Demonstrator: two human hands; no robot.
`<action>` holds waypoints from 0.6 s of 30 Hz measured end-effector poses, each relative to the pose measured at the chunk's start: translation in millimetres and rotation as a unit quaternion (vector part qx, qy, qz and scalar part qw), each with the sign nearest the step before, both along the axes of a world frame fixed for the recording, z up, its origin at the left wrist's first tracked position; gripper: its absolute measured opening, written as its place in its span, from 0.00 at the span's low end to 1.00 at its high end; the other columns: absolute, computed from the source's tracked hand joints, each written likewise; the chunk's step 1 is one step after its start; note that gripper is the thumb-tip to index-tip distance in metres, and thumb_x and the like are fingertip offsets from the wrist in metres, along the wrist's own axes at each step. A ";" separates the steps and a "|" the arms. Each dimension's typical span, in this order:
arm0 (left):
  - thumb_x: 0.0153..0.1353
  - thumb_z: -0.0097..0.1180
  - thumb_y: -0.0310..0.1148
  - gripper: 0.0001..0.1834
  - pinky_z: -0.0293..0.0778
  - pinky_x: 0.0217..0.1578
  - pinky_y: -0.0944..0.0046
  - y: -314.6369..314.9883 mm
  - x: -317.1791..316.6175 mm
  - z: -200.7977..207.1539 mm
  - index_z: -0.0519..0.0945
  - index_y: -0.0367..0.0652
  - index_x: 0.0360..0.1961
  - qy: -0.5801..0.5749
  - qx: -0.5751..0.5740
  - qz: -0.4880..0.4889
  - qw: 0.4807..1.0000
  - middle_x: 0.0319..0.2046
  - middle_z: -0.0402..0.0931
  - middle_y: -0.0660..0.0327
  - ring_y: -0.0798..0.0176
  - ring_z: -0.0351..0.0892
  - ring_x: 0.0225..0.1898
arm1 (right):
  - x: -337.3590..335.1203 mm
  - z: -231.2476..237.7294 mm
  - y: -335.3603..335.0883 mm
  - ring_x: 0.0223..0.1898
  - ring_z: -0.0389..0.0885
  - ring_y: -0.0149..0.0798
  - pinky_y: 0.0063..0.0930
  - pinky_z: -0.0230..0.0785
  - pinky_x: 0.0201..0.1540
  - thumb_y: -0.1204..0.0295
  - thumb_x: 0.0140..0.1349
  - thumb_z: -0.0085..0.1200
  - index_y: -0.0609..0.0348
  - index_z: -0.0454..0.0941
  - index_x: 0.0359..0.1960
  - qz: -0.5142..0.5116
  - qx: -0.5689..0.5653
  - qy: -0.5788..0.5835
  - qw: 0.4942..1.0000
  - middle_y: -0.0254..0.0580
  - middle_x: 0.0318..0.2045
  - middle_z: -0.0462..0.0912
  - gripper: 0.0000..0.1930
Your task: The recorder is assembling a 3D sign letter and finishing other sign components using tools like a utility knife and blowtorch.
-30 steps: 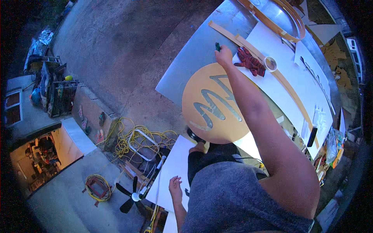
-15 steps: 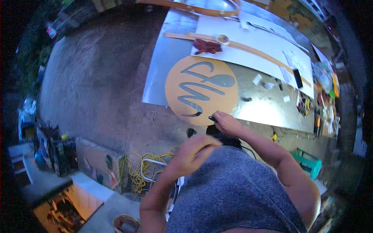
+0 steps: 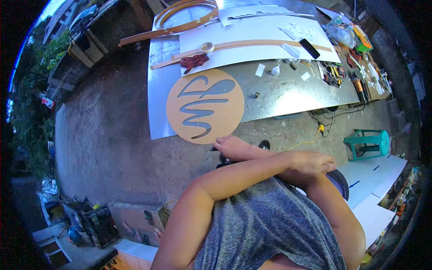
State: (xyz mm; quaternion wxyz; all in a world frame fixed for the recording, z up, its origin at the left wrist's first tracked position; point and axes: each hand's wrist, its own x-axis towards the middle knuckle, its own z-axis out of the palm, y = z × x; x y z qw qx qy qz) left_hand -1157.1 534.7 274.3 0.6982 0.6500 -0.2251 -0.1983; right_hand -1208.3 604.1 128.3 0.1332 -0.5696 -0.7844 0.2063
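My right hand [image 3: 230, 147], at the near edge of a round tan board [image 3: 175, 105], is closed around a small dark object [image 3: 213, 149] whose kind I cannot make out. Curving shapes are cut through the board, and it overhangs the near edge of a metal-topped table [image 3: 159, 108]. My left arm crosses over the right one. My left hand [image 3: 312, 163] lies across my right arm near the elbow, its fingers bent and pressed together; their undersides are hidden.
White sheets [image 3: 252, 33], tan strips [image 3: 270, 43], a tape roll [image 3: 206, 47], dark red gloves [image 3: 194, 63] and a black phone [image 3: 309, 48] lie on the table. Hand tools [image 3: 332, 74] crowd its right end. A teal stool [image 3: 375, 143] and a yellow-ended cord [image 3: 321, 128] are at right.
My left hand has swung rightward across my body onto my right arm. My right hand still grips the small dark object. The view has shifted, showing more of the right side.
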 end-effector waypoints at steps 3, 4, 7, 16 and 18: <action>0.73 0.37 0.52 0.27 0.69 0.55 0.52 -12.2 16.0 0.2 0.72 0.41 0.56 -0.031 0.037 0.033 0.998 0.48 0.78 0.48 0.48 0.77 0.53 | 29.0 7.3 -23.5 0.41 0.81 0.54 0.45 0.73 0.46 0.76 0.53 0.53 0.64 0.70 0.42 -0.032 0.019 0.023 0.999 0.51 0.38 0.78 0.14; 0.73 0.38 0.52 0.26 0.69 0.55 0.52 -16.7 18.6 4.1 0.71 0.41 0.57 -0.043 0.032 0.057 0.997 0.48 0.79 0.49 0.48 0.77 0.52 | 40.4 4.2 -34.0 0.41 0.81 0.54 0.45 0.73 0.46 0.76 0.53 0.53 0.64 0.70 0.42 -0.035 0.019 0.026 0.999 0.51 0.38 0.78 0.14; 0.72 0.40 0.51 0.25 0.70 0.54 0.51 -24.0 36.5 18.7 0.70 0.42 0.58 -0.022 0.106 0.049 0.993 0.47 0.79 0.50 0.48 0.77 0.53 | 78.5 -3.1 -69.2 0.42 0.81 0.55 0.47 0.73 0.45 0.77 0.53 0.53 0.64 0.71 0.43 -0.062 0.010 0.019 0.998 0.52 0.39 0.78 0.15; 0.67 0.52 0.36 0.13 0.69 0.53 0.53 -6.5 19.7 58.3 0.79 0.46 0.50 -0.068 -0.196 -0.095 0.974 0.53 0.73 0.50 0.49 0.73 0.51 | 218.3 -21.1 -222.4 0.42 0.78 0.67 0.55 0.71 0.42 0.76 0.58 0.51 0.62 0.67 0.44 -0.384 -0.099 0.122 0.910 0.63 0.40 0.79 0.12; 0.63 0.55 0.34 0.11 0.69 0.52 0.52 -4.6 9.5 87.3 0.81 0.46 0.45 -0.111 -0.263 -0.136 0.949 0.53 0.71 0.48 0.50 0.73 0.50 | 240.2 -44.7 -261.9 0.41 0.77 0.68 0.57 0.70 0.42 0.75 0.60 0.52 0.61 0.67 0.46 -0.424 -0.086 0.120 0.894 0.65 0.39 0.79 0.13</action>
